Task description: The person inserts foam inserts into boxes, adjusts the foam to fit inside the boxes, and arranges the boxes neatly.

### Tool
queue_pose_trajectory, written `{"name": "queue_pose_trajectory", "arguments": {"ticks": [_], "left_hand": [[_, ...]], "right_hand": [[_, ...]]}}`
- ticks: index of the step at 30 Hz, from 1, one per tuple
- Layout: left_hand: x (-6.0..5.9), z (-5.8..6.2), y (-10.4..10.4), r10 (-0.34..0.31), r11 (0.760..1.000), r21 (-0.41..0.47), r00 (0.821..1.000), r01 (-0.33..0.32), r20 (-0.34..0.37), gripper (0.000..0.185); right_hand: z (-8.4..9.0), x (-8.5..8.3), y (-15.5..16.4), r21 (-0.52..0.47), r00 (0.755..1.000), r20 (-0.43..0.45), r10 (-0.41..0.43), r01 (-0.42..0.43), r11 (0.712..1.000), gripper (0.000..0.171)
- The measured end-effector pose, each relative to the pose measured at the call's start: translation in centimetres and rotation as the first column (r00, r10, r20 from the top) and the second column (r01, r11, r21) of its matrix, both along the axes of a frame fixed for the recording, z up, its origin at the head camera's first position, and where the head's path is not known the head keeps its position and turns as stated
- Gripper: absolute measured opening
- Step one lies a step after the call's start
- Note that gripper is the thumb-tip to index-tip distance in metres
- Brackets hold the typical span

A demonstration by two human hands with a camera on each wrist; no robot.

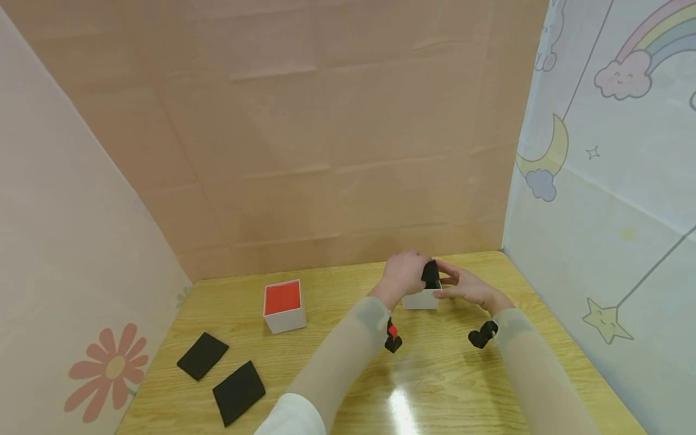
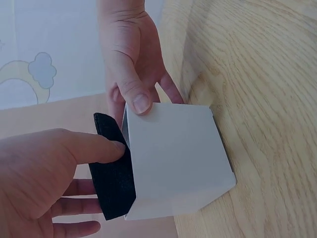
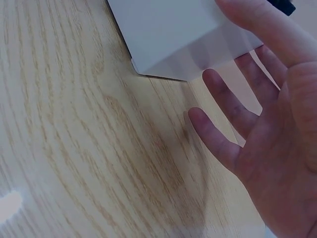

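At the far right of the table, a white box [image 1: 420,301] stands with its opening upward. My left hand [image 1: 406,275] pinches a black square pad [image 2: 111,186] between thumb and fingers at that opening. The pad stands tilted up, its lower edge overlapping the box's rim in the left wrist view. On the other side of the box, my right hand [image 1: 469,288] grips it. The right thumb lies over the front face near the rim, with the other fingers spread along the side and behind. The inside of the box is mostly hidden.
A second white box [image 1: 288,321] with a red top surface [image 1: 282,296] stands left of centre. Two more black pads, one farther back [image 1: 203,356] and one nearer [image 1: 239,393], lie flat on the wooden table [image 1: 435,386] at left. Fabric walls enclose the back and sides.
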State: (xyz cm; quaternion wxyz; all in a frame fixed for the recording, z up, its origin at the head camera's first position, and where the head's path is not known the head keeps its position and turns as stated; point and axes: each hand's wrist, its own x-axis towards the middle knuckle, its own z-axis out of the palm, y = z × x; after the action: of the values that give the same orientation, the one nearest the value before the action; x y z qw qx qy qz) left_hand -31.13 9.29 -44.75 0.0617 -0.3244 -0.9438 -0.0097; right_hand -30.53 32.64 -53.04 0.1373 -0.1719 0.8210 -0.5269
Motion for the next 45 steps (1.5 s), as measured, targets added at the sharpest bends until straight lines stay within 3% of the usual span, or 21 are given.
{"name": "queue_pose_trajectory", "arguments": {"ticks": [9,17,27,36,45], "left_hand": [[0.4,0.0,0.5,0.003,0.998,-0.065,0.999,-0.005,-0.032,0.052],[0.1,-0.3,0.5,-0.025,0.999,-0.030,1.000,0.024,-0.019,0.040],[0.2,-0.1,0.6,-0.057,0.998,-0.004,0.998,0.057,-0.009,0.048],[0.6,-0.1,1.3,-0.023,0.995,-0.094,0.999,0.019,-0.042,0.038],[0.4,-0.2,1.5,-0.014,0.995,-0.101,0.999,0.010,-0.041,0.034]], "right_hand": [[0.1,0.2,-0.1,-0.004,1.000,-0.006,-0.004,0.004,1.000,0.098],[0.1,0.2,0.0,0.006,1.000,-0.014,-0.001,0.001,1.000,0.098],[0.0,0.3,0.1,-0.014,1.000,-0.004,-0.001,0.000,1.000,0.097],[0.0,0.4,0.1,-0.001,1.000,-0.003,-0.021,0.021,1.000,0.097],[0.0,0.5,0.1,0.002,1.000,0.000,-0.030,0.030,1.000,0.097]]}}
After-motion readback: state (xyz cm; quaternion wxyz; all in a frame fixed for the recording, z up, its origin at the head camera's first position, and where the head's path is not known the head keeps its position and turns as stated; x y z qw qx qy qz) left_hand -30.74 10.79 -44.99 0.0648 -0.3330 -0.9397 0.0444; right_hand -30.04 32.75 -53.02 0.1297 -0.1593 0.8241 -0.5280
